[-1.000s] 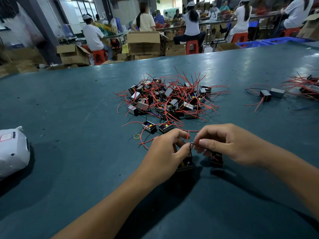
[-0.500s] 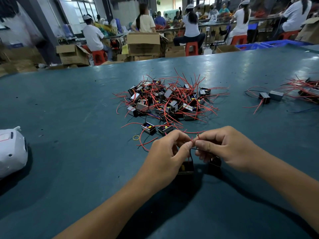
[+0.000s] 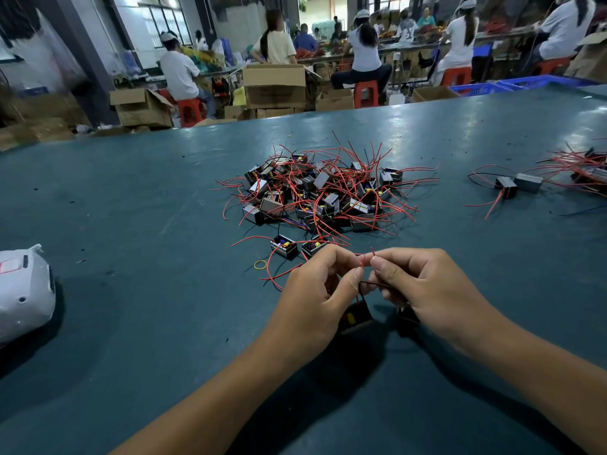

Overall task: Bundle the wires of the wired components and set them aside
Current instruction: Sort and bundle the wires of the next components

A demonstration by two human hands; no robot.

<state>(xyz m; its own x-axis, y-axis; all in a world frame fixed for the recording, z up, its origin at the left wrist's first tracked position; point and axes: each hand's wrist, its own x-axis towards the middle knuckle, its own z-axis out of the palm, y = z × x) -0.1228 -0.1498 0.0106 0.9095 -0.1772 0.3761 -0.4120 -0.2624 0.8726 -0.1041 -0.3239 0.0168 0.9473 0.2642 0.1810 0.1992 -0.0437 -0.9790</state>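
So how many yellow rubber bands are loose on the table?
1: a rubber band lies on the table, left of the left hand, near the pile. Others may hide under the pile.

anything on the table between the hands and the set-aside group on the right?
Nothing visible. Both hands, left hand and right hand, pinch the wires over the two components. The table between them and the set-aside group at the right is bare; the main pile lies straight ahead, off that line.
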